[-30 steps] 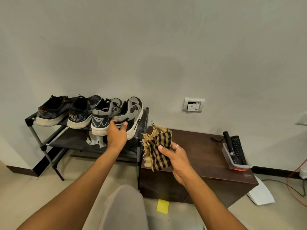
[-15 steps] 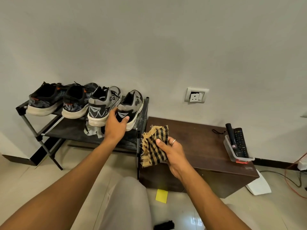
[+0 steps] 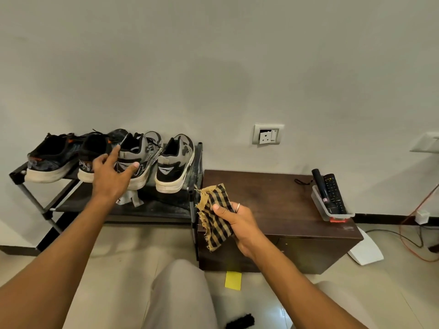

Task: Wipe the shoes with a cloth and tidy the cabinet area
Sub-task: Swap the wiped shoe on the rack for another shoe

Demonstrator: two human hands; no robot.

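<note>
The left hand (image 3: pixel 110 179) had its fingers (image 3: pixel 115 153) apart at the grey shoe (image 3: pixel 142 160), the right hand (image 3: pixel 240 224) pinched the cloth (image 3: pixel 213 210); a loose grab risked toppling that shoe.

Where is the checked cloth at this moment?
In the head view, the cloth is right of centre, held in the right hand at the left end of the cabinet, just right of the rack.
</note>
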